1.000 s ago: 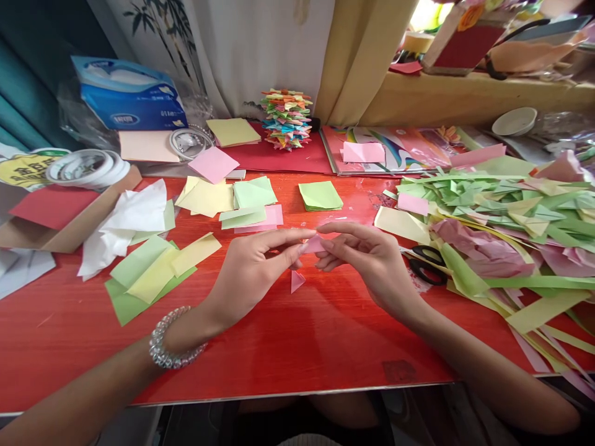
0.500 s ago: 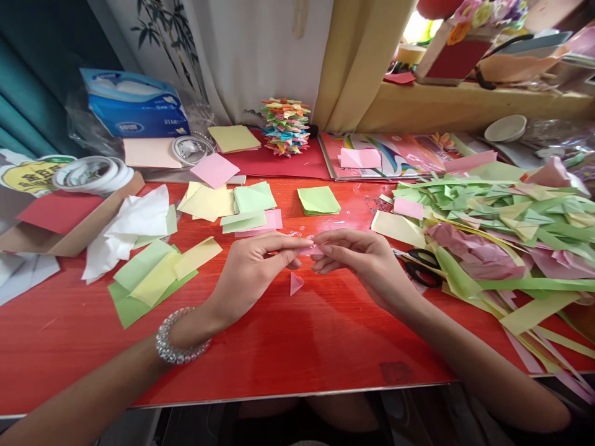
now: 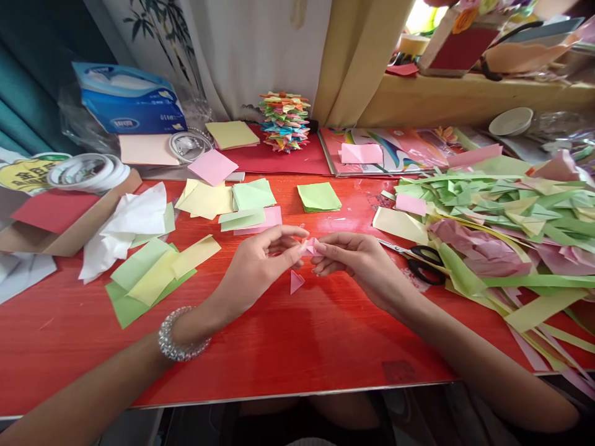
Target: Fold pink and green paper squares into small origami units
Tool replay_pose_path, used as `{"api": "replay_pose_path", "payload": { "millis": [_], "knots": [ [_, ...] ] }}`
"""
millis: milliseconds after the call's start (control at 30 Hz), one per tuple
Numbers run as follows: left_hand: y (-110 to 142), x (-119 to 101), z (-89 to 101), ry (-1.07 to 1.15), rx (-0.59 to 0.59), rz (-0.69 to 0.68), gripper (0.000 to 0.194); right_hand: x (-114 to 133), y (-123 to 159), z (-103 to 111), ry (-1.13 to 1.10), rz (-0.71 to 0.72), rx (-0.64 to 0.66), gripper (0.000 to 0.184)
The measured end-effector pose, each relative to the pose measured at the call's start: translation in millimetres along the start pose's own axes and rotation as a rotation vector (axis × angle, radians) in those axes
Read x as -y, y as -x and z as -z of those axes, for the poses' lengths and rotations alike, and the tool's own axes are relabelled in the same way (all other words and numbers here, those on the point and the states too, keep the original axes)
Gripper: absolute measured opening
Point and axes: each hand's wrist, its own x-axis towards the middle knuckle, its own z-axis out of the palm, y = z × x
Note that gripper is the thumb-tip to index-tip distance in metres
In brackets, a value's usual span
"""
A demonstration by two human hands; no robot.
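Note:
Between my two hands is a small folded piece of pink paper (image 3: pixel 312 248), held up over the red table (image 3: pixel 297 347). My left hand (image 3: pixel 269 260), with a clear beaded bracelet on the wrist, pinches its left side with thumb and fingers. On its right side, my right hand (image 3: pixel 357 257) grips it with the thumb on top; the fingers beneath are partly hidden. A small pink folded triangle (image 3: pixel 296 282) lies on the table just below the hands. Beyond them sits a stack of green paper squares (image 3: pixel 318 197).
Black-handled scissors (image 3: pixel 421 260) lie right of my right hand, beside a heap of green folded pieces (image 3: pixel 506 204) and paper strips. Yellow sheets (image 3: pixel 204 199) and green sheets (image 3: pixel 158 279) lie left. A colourful layered paper model (image 3: pixel 285 122) stands at the back.
The left fingers have lifted and spread a little off the pink paper, so more of its folded shape shows. The view has shifted slightly; the pink triangle stays on the table.

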Motion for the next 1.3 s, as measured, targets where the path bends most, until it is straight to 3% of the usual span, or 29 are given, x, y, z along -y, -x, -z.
{"api": "replay_pose_path", "payload": {
  "millis": [167, 767, 1000, 1300],
  "knots": [
    [-2.9, -2.0, 1.8, -0.064, 0.049, 0.082, 0.026, 0.7, 1.4, -2.6, 0.062, 0.031, -0.027, 0.013],
    [0.3, 1.6, 1.2, -0.133, -0.064, 0.007, 0.022, 1.4, 2.2, -3.1, 0.138, 0.031, -0.009, 0.022],
    [-6.3, 0.1, 3.1, 0.056, 0.082, 0.086, 0.025, -3.7, 2.5, 1.1, 0.350, 0.212, -0.056, 0.024],
    [-0.4, 1.1, 0.0, 0.020, 0.002, 0.012, 0.019, -3.8, 2.0, 0.6, 0.201, 0.281, -0.034, 0.015]
  ]
}}
